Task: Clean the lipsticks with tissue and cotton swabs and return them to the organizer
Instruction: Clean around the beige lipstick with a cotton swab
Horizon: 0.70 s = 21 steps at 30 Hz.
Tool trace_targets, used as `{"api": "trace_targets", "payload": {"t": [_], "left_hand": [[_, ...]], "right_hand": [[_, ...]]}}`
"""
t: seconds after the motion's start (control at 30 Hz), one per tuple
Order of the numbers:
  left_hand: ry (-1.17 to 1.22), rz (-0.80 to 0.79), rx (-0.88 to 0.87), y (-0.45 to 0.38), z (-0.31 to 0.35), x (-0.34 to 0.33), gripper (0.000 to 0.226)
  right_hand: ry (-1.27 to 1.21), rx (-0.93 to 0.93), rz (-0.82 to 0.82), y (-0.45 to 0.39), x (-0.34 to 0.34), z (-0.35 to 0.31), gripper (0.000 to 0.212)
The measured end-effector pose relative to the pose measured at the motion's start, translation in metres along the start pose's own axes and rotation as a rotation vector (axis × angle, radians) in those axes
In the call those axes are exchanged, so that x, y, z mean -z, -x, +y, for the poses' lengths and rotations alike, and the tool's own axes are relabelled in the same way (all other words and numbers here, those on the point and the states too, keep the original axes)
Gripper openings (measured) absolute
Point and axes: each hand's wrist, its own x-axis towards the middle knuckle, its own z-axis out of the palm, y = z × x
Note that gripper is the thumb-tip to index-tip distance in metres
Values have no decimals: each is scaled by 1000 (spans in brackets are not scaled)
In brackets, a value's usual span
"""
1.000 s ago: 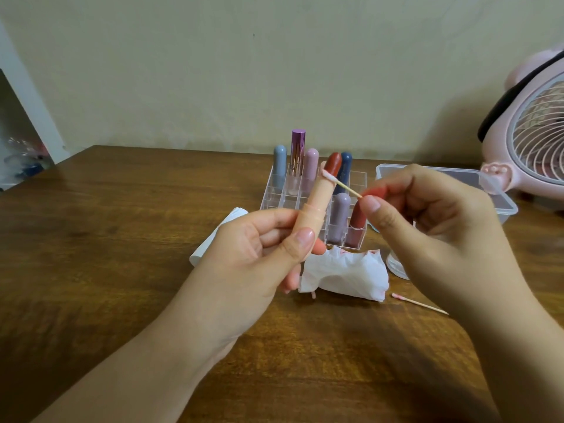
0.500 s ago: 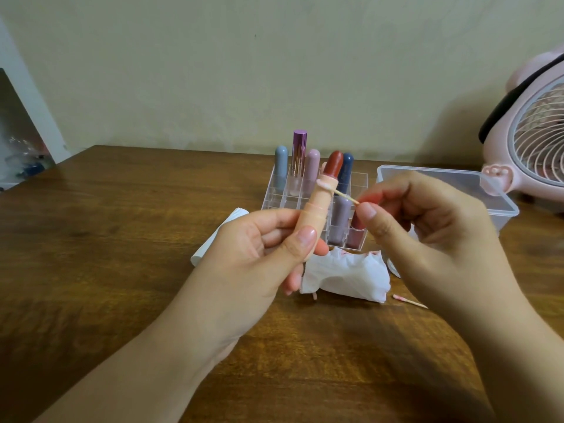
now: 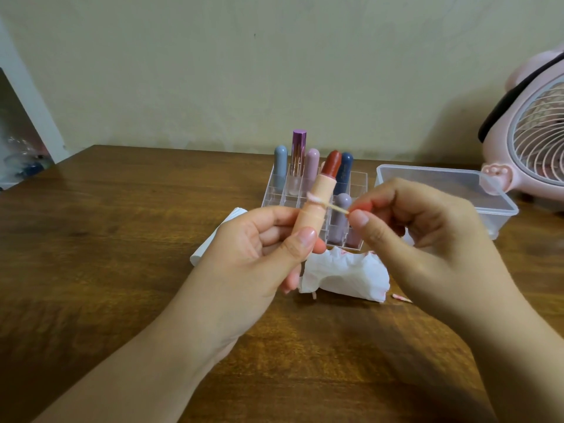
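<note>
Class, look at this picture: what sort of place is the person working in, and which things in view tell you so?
Probably a home, at a wooden table against a plain wall. Clues: a clear organizer holding lipsticks, a pink desk fan with paw-shaped feet, and a clear plastic storage box.

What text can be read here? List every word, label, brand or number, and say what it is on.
No text can be read.
Dark blue lipstick in the organizer: faint marks on the cap, too small and blurred to read.
Peach lipstick in the left hand: no print visible.
Clear plastic box, tissue and pink fan: no lettering visible.
</note>
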Motion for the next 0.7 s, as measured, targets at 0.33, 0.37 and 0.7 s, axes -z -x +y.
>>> {"api": "trace_targets", "payload": {"t": [0.33, 0.37, 0.7], "left_hand": [[4, 8, -5, 0, 0, 0, 30], [-1, 9, -2, 0, 0, 0, 32], [-22, 28, -20, -1, -1, 0, 33]], "right_hand": [[-7, -7, -12, -1, -1, 0, 7], [-4, -7, -27, -1, -2, 0, 7], [33, 13, -11, 0, 0, -3, 8]]}}
